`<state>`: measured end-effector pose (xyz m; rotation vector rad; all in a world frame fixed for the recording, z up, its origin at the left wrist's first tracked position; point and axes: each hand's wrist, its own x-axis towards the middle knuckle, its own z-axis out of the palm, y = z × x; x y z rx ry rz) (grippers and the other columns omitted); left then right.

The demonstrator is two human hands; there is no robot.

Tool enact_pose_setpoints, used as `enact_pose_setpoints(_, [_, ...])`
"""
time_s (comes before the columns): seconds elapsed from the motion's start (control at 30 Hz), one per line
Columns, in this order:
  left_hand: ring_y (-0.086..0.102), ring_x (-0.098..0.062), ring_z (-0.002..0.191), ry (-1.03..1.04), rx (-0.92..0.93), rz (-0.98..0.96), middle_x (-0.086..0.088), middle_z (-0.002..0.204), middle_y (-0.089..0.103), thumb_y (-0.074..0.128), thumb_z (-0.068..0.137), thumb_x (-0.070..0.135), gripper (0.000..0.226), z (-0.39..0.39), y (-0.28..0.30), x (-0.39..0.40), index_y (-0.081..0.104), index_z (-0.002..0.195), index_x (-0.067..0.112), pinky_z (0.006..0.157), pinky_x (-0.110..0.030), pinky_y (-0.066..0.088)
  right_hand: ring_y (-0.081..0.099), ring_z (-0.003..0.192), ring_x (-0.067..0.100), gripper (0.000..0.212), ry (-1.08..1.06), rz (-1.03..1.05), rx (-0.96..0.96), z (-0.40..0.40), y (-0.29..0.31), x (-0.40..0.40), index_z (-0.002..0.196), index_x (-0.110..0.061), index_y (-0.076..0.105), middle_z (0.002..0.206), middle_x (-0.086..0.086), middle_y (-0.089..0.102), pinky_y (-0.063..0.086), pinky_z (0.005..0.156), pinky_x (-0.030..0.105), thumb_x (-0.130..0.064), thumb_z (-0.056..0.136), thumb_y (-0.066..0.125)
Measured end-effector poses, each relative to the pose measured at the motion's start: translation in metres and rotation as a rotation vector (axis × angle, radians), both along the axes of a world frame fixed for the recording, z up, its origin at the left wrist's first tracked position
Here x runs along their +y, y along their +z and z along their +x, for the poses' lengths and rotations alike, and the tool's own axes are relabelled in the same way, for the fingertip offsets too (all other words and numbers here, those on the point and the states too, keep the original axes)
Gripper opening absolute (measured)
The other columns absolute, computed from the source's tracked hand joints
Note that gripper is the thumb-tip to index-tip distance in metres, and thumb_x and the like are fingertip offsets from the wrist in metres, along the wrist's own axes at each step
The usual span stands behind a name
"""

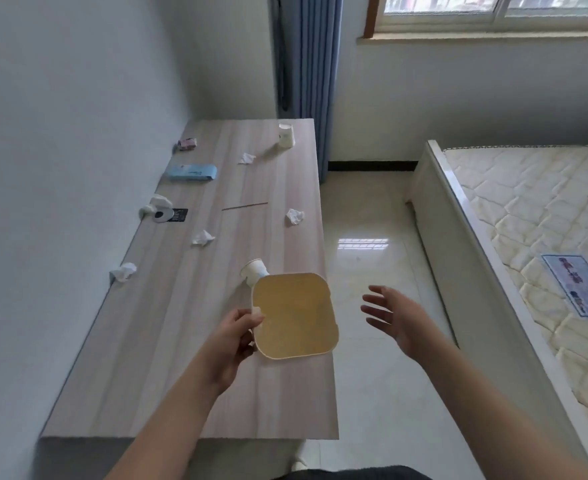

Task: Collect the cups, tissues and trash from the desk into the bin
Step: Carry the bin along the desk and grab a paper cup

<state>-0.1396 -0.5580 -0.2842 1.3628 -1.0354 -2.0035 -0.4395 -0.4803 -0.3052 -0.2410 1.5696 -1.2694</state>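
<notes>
Left hand (232, 336) grips bin (294, 315); right hand (394, 315) open, outstretched.

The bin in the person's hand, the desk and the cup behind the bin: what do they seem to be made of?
The bin looks like smooth matte plastic, yellowish inside with a thin pale rim. The desk looks like wood-grain laminate, with long pale streaks and a flat, dull sheen; solid wood cannot be ruled out. The cup seems to be thin white paper.
</notes>
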Motion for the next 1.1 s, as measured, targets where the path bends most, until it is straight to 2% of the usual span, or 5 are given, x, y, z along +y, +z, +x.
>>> enact_pose_setpoints(0.3, [0.047,-0.031,0.088,0.355,0.071,0.014,-0.013,0.099,0.049,0.081,0.058,0.034,0.043,0.06,-0.015,0.001,0.067,0.093,0.011,0.082,-0.045,0.045,0.072,0.09,0.025,0.019,0.311,0.078,-0.005,0.044,-0.018,-0.128,0.106,-0.014,0.066,0.105,0.009,0.069,0.057,0.066,0.032,-0.024,0.093,0.057])
enact_pose_setpoints(0.57, [0.055,-0.016,0.06,0.71,-0.003,0.031,-0.005,0.063,0.05,0.076,0.063,0.027,0.044,0.064,-0.016,0.023,0.061,0.1,0.007,0.071,-0.038,0.048,0.061,0.078,0.017,0.028,0.589,0.1,0.237,0.094,-0.063,-0.222,0.123,-0.015,0.053,0.096,0.0,0.059,0.052,0.067,0.032,-0.019,0.096,0.046])
enact_pose_setpoints(0.73, [0.05,-0.009,0.047,0.976,-0.028,0.044,0.002,0.054,0.043,0.07,0.068,0.022,0.018,0.052,-0.026,0.044,0.064,0.083,0.014,0.049,-0.025,0.048,0.057,0.107,0.027,0.055,0.819,0.088,0.563,0.116,-0.088,-0.253,0.139,-0.015,0.041,0.13,0.013,0.054,0.047,0.09,0.034,-0.031,0.09,0.059])
enact_pose_setpoints(0.93, [0.052,-0.015,0.062,1.122,-0.074,0.068,-0.005,0.07,0.048,0.06,0.086,0.014,0.005,0.034,-0.026,0.063,0.063,0.086,0.017,0.055,-0.027,0.043,0.044,0.129,0.033,0.087,1.083,0.174,0.822,0.128,-0.102,-0.262,0.147,-0.022,0.025,0.142,0.012,0.039,0.041,0.104,0.043,-0.05,0.077,0.07])
enact_pose_setpoints(1.1, [0.042,-0.016,0.063,1.167,-0.112,0.076,-0.004,0.069,0.041,0.068,0.069,0.024,0.016,0.019,-0.017,0.07,0.058,0.081,0.019,0.055,-0.031,0.032,0.052,0.118,0.037,0.077,1.171,0.09,0.819,0.125,-0.108,-0.265,0.14,-0.017,0.032,0.132,0.018,0.048,0.043,0.096,0.039,-0.041,0.079,0.073])
